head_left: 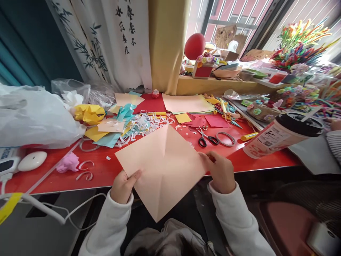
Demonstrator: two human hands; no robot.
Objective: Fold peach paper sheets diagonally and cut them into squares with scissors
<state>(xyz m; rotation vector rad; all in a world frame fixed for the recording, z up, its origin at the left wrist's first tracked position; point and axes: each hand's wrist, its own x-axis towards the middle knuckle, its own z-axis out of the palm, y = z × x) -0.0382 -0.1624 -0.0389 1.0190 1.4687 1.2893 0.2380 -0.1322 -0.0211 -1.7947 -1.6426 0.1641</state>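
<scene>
A square sheet of peach paper point(173, 174) is held up over the near edge of the red table, turned with one corner toward me. A faint crease runs down it between its far and near corners. My left hand point(124, 186) grips its left edge, thumb on top and the other fingers underneath. At the right corner my right hand point(220, 170) pinches the paper between thumb and fingers. Beyond the sheet lie black-handled scissors point(206, 138), partly opened, beside a ring-shaped band point(225, 139).
White paper shreds point(142, 125) heap behind the sheet. Peach paper point(186, 103) lies at the back. A lidded drink cup point(279, 135) stands at the right, near another person's striped sleeve point(334, 142). A plastic bag point(37, 113) and a pink lump point(68, 162) are at left.
</scene>
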